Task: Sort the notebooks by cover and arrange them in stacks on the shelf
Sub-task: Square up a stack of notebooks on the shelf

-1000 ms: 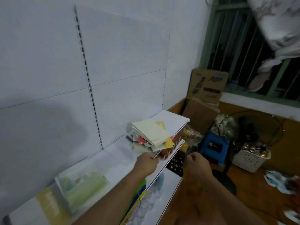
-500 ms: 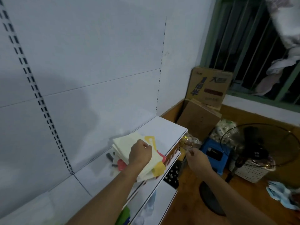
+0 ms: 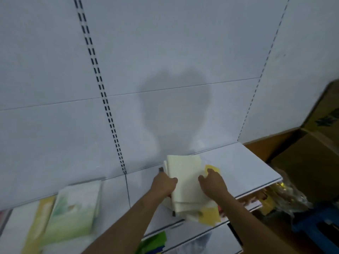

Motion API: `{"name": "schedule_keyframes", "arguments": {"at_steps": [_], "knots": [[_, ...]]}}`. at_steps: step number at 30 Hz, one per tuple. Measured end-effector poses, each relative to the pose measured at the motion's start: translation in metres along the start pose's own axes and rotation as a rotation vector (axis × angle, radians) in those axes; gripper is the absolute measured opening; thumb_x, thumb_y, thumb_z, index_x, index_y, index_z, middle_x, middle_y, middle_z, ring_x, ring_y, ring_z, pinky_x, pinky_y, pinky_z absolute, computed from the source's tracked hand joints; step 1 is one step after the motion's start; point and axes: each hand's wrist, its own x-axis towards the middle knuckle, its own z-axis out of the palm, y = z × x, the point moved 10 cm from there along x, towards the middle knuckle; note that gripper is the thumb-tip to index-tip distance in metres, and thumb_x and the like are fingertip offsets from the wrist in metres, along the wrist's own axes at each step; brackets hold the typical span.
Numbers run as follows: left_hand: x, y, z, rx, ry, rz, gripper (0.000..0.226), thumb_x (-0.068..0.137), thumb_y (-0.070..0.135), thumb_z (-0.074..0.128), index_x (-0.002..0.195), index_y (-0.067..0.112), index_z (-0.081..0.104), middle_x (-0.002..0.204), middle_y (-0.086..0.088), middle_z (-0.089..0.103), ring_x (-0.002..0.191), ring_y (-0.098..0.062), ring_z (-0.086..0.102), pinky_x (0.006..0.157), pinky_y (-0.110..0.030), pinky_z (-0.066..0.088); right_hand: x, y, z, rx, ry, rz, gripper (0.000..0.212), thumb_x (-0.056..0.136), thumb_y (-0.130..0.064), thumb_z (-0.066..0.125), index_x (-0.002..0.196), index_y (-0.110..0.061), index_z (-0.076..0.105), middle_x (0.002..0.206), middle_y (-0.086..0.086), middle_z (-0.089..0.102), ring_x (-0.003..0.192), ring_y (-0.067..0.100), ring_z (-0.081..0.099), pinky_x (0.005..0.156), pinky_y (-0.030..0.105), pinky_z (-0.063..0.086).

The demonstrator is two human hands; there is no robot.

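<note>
Cream-covered pile of notebooks, loose and fanned on the white shelf near its front edge, with yellow covers poking out below; likely thin, light, bendy and slick against each other (prone to sliding apart), so best squared and lifted by both long sides. Flanked by 2 hands: left hand curled on the left edge, right hand spread flat on top. Further left, green-covered stack already laid down; behind, white slotted wall panel; right, cardboard boxes.
</note>
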Motion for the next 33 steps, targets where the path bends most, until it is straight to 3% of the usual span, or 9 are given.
{"name": "schedule_keyframes", "arguments": {"at_steps": [2, 5, 10, 15, 18, 21, 25, 29, 33], "knots": [[-0.009, -0.003, 0.008, -0.038, -0.001, -0.018, 0.031, 0.087, 0.023, 0.057, 0.110, 0.002, 0.059, 0.101, -0.010, 0.063, 0.086, -0.022, 0.062, 0.067, -0.027, 0.052, 0.005, 0.001, 0.008, 0.007, -0.027, -0.001, 0.055, 0.095, -0.032, 0.047, 0.137, 0.002, 0.036, 0.138, 0.019, 0.045, 0.127, 0.033, 0.044, 0.101, 0.035, 0.037], [-0.019, -0.005, 0.010, 0.001, 0.104, -0.028, 0.036, 0.085, 0.023, 0.059, 0.109, -0.004, 0.061, 0.107, -0.018, 0.064, 0.096, -0.029, 0.063, 0.073, -0.030, 0.051, 0.004, 0.004, 0.012, 0.029, -0.031, -0.028, 0.049, 0.091, -0.029, 0.052, 0.128, 0.001, 0.040, 0.129, 0.019, 0.049, 0.118, 0.034, 0.048, 0.095, 0.036, 0.040], [-0.037, -0.004, 0.013, 0.035, 0.265, -0.039, 0.036, 0.084, 0.023, 0.063, 0.111, 0.001, 0.058, 0.110, -0.013, 0.063, 0.098, -0.028, 0.062, 0.075, -0.030, 0.052, 0.006, 0.015, 0.010, 0.128, -0.053, -0.014, 0.053, 0.090, -0.030, 0.055, 0.129, 0.002, 0.039, 0.128, 0.021, 0.049, 0.116, 0.036, 0.049, 0.091, 0.038, 0.042], [-0.050, -0.005, 0.014, -0.027, 0.331, -0.032, 0.037, 0.082, 0.018, 0.066, 0.113, 0.003, 0.054, 0.110, -0.011, 0.061, 0.100, -0.027, 0.061, 0.082, -0.033, 0.053, 0.004, 0.026, 0.010, 0.185, -0.096, 0.004, 0.043, 0.091, -0.030, 0.053, 0.118, 0.004, 0.050, 0.115, 0.017, 0.058, 0.101, 0.032, 0.056, 0.075, 0.031, 0.042], [-0.053, -0.011, 0.021, -0.240, 0.287, -0.057, 0.043, 0.076, 0.012, 0.072, 0.114, 0.006, 0.053, 0.112, -0.009, 0.062, 0.100, -0.026, 0.061, 0.086, -0.037, 0.054, 0.002, 0.029, 0.007, 0.215, -0.094, -0.001, 0.038, 0.092, -0.028, 0.053, 0.111, 0.005, 0.055, 0.100, 0.012, 0.059, 0.087, 0.028, 0.053, 0.073, 0.029, 0.040], [-0.053, -0.008, 0.040, -0.501, 0.135, -0.075, 0.043, 0.076, 0.004, 0.072, 0.116, 0.006, 0.057, 0.111, -0.013, 0.066, 0.095, -0.027, 0.064, 0.075, -0.034, 0.057, -0.002, 0.036, 0.002, 0.227, -0.070, 0.012, 0.040, 0.094, -0.030, 0.050, 0.109, 0.007, 0.058, 0.105, 0.018, 0.062, 0.098, 0.033, 0.058, 0.076, 0.030, 0.040], [-0.055, 0.012, 0.048, -0.544, 0.028, 0.022, 0.047, 0.079, 0.010, 0.071, 0.122, 0.008, 0.052, 0.108, -0.008, 0.066, 0.096, -0.024, 0.065, 0.081, -0.039, 0.057, -0.002, 0.040, -0.004, 0.281, -0.033, 0.033, 0.044, 0.095, -0.034, 0.045, 0.109, 0.005, 0.058, 0.100, 0.015, 0.060, 0.089, 0.029, 0.054, 0.078, 0.031, 0.041], [-0.057, 0.023, 0.040, -0.432, 0.040, 0.094, 0.042, 0.091, 0.021, 0.060, 0.128, 0.021, 0.039, 0.104, 0.004, 0.058, 0.084, -0.009, 0.058, 0.064, -0.020, 0.051, 0.000, 0.033, -0.008, 0.342, -0.024, 0.043, 0.043, 0.094, -0.037, 0.045, 0.112, 0.001, 0.056, 0.099, 0.010, 0.056, 0.088, 0.027, 0.052, 0.076, 0.030, 0.037], [-0.054, 0.020, 0.029, -0.452, 0.049, 0.106, 0.043, 0.092, 0.021, 0.059, 0.129, 0.024, 0.037, 0.123, -0.005, 0.058, 0.106, -0.022, 0.059, 0.093, -0.041, 0.052, 0.001, 0.016, -0.013, 0.348, -0.003, -0.019, 0.036, 0.092, -0.034, 0.048, 0.109, -0.003, 0.054, 0.093, 0.005, 0.058, 0.081, 0.021, 0.054, 0.069, 0.029, 0.038]]}}
